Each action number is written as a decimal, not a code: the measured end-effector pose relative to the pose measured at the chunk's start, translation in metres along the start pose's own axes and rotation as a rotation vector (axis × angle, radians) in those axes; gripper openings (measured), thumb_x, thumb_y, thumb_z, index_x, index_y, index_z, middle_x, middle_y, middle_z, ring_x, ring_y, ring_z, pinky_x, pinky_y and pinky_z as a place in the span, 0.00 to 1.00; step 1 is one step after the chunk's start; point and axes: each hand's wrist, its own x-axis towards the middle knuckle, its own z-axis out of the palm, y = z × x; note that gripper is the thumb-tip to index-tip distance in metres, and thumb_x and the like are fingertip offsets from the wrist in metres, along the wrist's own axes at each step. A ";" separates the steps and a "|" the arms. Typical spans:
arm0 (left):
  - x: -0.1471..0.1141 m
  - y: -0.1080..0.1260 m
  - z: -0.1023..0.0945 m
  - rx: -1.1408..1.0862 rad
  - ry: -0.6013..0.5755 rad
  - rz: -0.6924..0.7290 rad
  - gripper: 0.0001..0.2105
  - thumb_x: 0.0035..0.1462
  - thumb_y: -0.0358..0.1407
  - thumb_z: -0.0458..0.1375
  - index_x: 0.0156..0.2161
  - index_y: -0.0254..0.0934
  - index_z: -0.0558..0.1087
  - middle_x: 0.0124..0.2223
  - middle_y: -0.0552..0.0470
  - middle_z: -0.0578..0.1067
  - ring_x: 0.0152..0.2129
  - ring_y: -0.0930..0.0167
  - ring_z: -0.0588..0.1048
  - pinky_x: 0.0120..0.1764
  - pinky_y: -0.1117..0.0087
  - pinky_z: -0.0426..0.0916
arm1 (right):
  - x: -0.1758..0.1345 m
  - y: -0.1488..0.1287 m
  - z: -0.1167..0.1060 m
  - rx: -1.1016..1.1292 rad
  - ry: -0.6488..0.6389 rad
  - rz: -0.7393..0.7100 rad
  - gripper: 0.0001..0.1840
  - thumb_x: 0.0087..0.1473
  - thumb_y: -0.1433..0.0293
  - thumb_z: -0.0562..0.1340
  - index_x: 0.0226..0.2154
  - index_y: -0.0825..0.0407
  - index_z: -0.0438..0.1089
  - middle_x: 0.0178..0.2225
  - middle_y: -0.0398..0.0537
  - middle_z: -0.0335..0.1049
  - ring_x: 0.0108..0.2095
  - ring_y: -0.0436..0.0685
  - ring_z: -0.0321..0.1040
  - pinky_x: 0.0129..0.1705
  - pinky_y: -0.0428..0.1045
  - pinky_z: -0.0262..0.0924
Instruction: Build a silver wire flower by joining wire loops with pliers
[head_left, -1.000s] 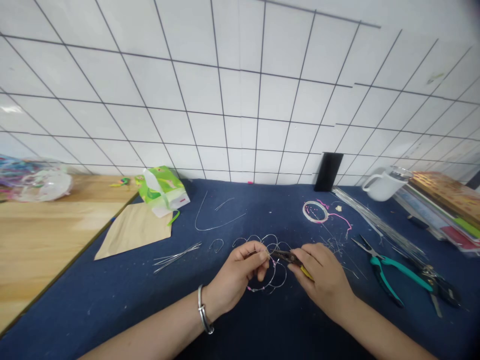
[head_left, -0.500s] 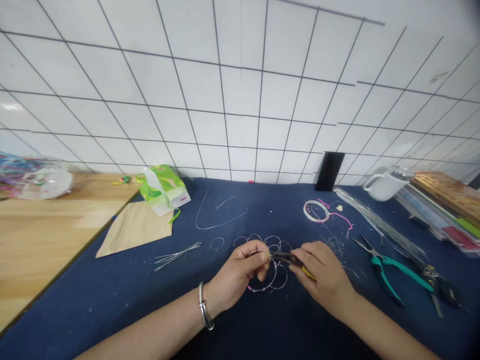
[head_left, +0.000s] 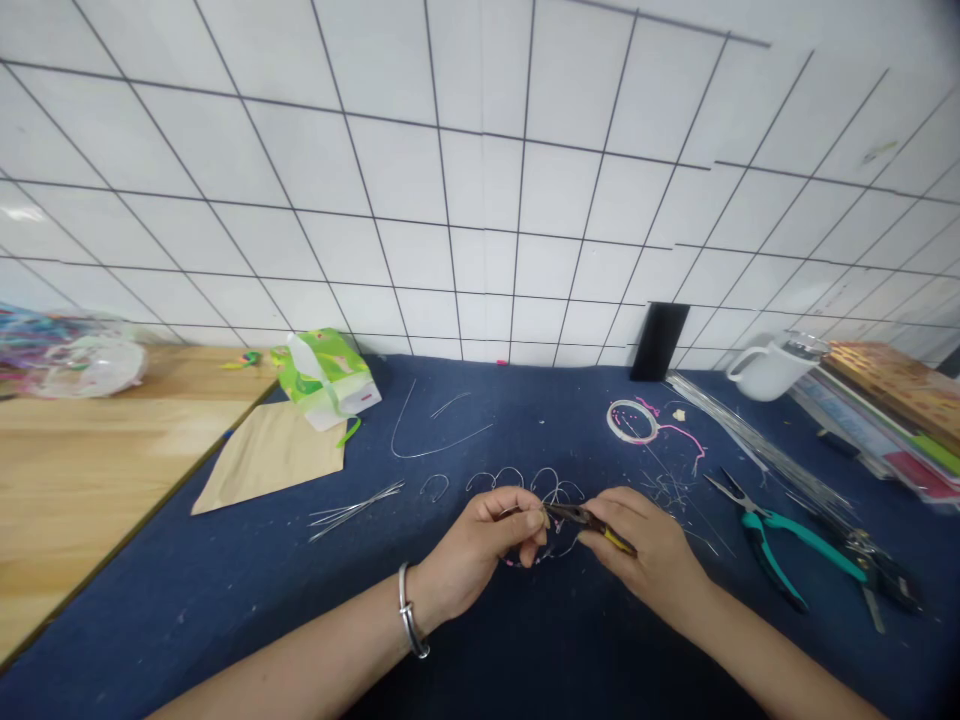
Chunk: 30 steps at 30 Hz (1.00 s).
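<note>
My left hand (head_left: 495,535) pinches a thin wire piece bent into loops, with small pink beads on it. Part of this beaded wire loop (head_left: 564,552) shows below and between the hands. My right hand (head_left: 649,545) is closed around pliers (head_left: 611,530) with dark jaws and yellow on the handles. The jaws reach the wire right at my left fingertips; whether they grip it I cannot make out. Just beyond the hands, several curved wire pieces (head_left: 510,470) lie on the dark blue cloth (head_left: 270,600).
Teal-handled pliers (head_left: 814,545) and a bundle of straight wires (head_left: 757,440) lie to the right. A white ring dish (head_left: 609,425) holds pink beads. Farther off stand a black object (head_left: 660,342) and a white mug (head_left: 772,370). At left are short wires (head_left: 356,510) and a green packet (head_left: 330,375).
The beaded wire between my hands has tilted, so its loops look flatter and sit higher. The pliers have turned slightly, showing more of the yellow handle.
</note>
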 end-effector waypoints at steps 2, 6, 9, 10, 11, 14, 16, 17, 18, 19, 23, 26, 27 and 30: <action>0.000 0.000 0.000 -0.011 -0.004 0.011 0.07 0.55 0.35 0.56 0.30 0.32 0.69 0.27 0.53 0.70 0.19 0.78 0.66 0.25 0.75 0.56 | 0.000 0.000 0.000 0.021 -0.014 0.016 0.08 0.54 0.69 0.57 0.39 0.51 0.67 0.34 0.48 0.67 0.35 0.51 0.66 0.37 0.47 0.63; 0.001 -0.001 0.001 -0.033 0.009 0.019 0.06 0.55 0.35 0.56 0.32 0.33 0.69 0.27 0.53 0.69 0.18 0.79 0.65 0.23 0.75 0.56 | 0.000 -0.001 0.001 0.066 -0.048 0.047 0.09 0.54 0.69 0.58 0.39 0.50 0.67 0.34 0.47 0.68 0.34 0.51 0.66 0.36 0.46 0.64; 0.000 -0.001 0.001 -0.032 0.031 0.035 0.05 0.54 0.35 0.56 0.34 0.34 0.68 0.26 0.54 0.68 0.18 0.79 0.65 0.22 0.76 0.58 | 0.000 -0.002 0.000 0.109 -0.073 0.095 0.09 0.53 0.69 0.58 0.39 0.50 0.68 0.34 0.47 0.68 0.33 0.50 0.66 0.36 0.46 0.63; 0.000 -0.001 0.001 -0.027 0.035 0.041 0.05 0.54 0.35 0.56 0.34 0.34 0.68 0.26 0.55 0.68 0.18 0.79 0.64 0.22 0.76 0.58 | 0.001 -0.002 -0.001 0.124 -0.082 0.114 0.09 0.53 0.69 0.59 0.39 0.50 0.68 0.34 0.46 0.68 0.33 0.50 0.66 0.36 0.45 0.63; -0.001 -0.001 0.001 -0.021 0.037 0.047 0.05 0.54 0.35 0.56 0.35 0.34 0.68 0.25 0.55 0.67 0.18 0.79 0.64 0.22 0.76 0.58 | 0.001 -0.003 -0.001 0.139 -0.093 0.132 0.08 0.53 0.69 0.59 0.38 0.50 0.68 0.33 0.46 0.68 0.33 0.50 0.66 0.36 0.45 0.63; -0.002 -0.002 0.000 0.005 0.031 0.062 0.05 0.55 0.35 0.56 0.34 0.35 0.68 0.24 0.56 0.67 0.18 0.79 0.64 0.22 0.76 0.58 | 0.003 -0.005 -0.004 0.180 -0.125 0.171 0.07 0.53 0.69 0.59 0.37 0.50 0.69 0.32 0.45 0.68 0.32 0.49 0.66 0.35 0.44 0.63; -0.002 -0.002 0.000 0.022 0.033 0.067 0.05 0.55 0.35 0.55 0.34 0.35 0.68 0.24 0.56 0.67 0.17 0.79 0.63 0.22 0.76 0.58 | 0.003 -0.006 -0.004 0.202 -0.142 0.179 0.07 0.53 0.68 0.59 0.36 0.50 0.69 0.31 0.44 0.68 0.30 0.49 0.66 0.33 0.44 0.63; -0.002 -0.002 0.000 0.031 0.037 0.069 0.05 0.55 0.36 0.55 0.33 0.34 0.68 0.24 0.56 0.67 0.17 0.79 0.63 0.22 0.76 0.58 | 0.003 -0.005 -0.005 0.210 -0.149 0.181 0.07 0.53 0.68 0.58 0.36 0.50 0.69 0.31 0.44 0.68 0.30 0.49 0.66 0.33 0.44 0.62; -0.002 -0.003 0.000 0.039 0.045 0.071 0.06 0.55 0.36 0.55 0.32 0.34 0.68 0.24 0.55 0.67 0.17 0.79 0.63 0.22 0.76 0.58 | 0.003 -0.005 -0.005 0.218 -0.152 0.181 0.07 0.53 0.67 0.58 0.36 0.50 0.69 0.31 0.44 0.68 0.30 0.49 0.66 0.32 0.44 0.62; -0.002 -0.002 0.001 0.047 0.054 0.073 0.06 0.55 0.36 0.56 0.32 0.34 0.68 0.24 0.55 0.67 0.18 0.79 0.63 0.22 0.76 0.58 | 0.003 -0.005 -0.004 0.223 -0.151 0.181 0.07 0.53 0.67 0.58 0.36 0.50 0.69 0.31 0.45 0.68 0.30 0.49 0.66 0.32 0.44 0.63; -0.001 -0.001 0.002 0.066 0.074 0.080 0.07 0.54 0.37 0.56 0.30 0.33 0.69 0.25 0.55 0.67 0.18 0.79 0.63 0.22 0.76 0.58 | 0.003 -0.003 -0.004 0.244 -0.142 0.183 0.08 0.53 0.67 0.59 0.36 0.50 0.69 0.31 0.45 0.68 0.30 0.50 0.67 0.33 0.45 0.63; -0.001 0.000 0.002 0.082 0.062 0.072 0.08 0.54 0.37 0.56 0.31 0.33 0.69 0.26 0.54 0.69 0.18 0.79 0.64 0.22 0.76 0.57 | 0.004 -0.004 -0.004 0.244 -0.141 0.207 0.07 0.52 0.68 0.59 0.35 0.50 0.69 0.31 0.44 0.68 0.30 0.49 0.66 0.32 0.45 0.63; 0.000 0.001 0.002 0.090 0.059 0.069 0.08 0.54 0.38 0.56 0.31 0.33 0.70 0.27 0.54 0.69 0.17 0.79 0.64 0.22 0.76 0.57 | 0.004 -0.004 -0.005 0.238 -0.137 0.212 0.07 0.52 0.68 0.59 0.35 0.50 0.69 0.30 0.44 0.68 0.30 0.49 0.67 0.32 0.44 0.63; 0.000 0.001 0.001 0.124 0.064 0.064 0.09 0.54 0.39 0.56 0.31 0.33 0.70 0.27 0.53 0.70 0.17 0.79 0.64 0.22 0.76 0.56 | 0.004 -0.005 -0.005 0.218 -0.132 0.210 0.07 0.52 0.67 0.59 0.35 0.50 0.70 0.30 0.43 0.68 0.30 0.49 0.67 0.32 0.44 0.63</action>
